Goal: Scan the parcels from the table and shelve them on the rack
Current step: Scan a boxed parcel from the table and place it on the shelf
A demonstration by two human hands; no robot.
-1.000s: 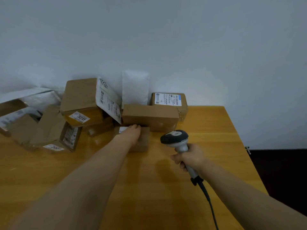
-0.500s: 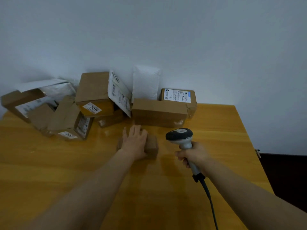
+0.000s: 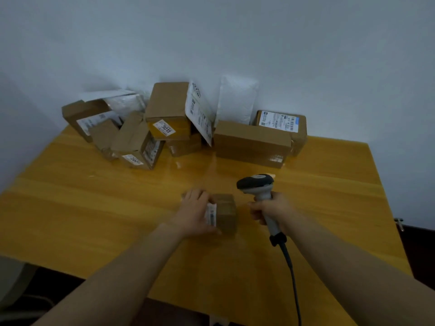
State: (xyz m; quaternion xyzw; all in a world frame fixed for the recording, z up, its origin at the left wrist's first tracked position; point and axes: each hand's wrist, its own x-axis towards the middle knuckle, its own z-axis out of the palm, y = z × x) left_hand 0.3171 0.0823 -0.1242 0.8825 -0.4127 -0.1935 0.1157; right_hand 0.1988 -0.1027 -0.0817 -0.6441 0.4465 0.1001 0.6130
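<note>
Head view: my glossy yellow wooden worktop (image 3: 94,208) carries a heap of brown cardboard parcels and white padded mailers (image 3: 251,142) against the wall at its far edge, well apart from where I am working. Both my bare forearms reach forward over the near half. My left hand (image 3: 195,212) is curled round the left side of a small brown cardboard box (image 3: 226,212), which sits on the worktop near its centre. My right hand (image 3: 270,209) is wrapped round the grey handle of a black-headed corded barcode scanner (image 3: 259,189), held upright just to the right of the box and clear of it. I cannot tell which way its window faces. The box's white barcode label (image 3: 211,214) shows right at my left fingers. I judge this to be the scan step for this one parcel, not yet made. Next I must bring the scanner head onto the label, or turn the box toward it, with my fingers off the barcode. No rack is in view.
</note>
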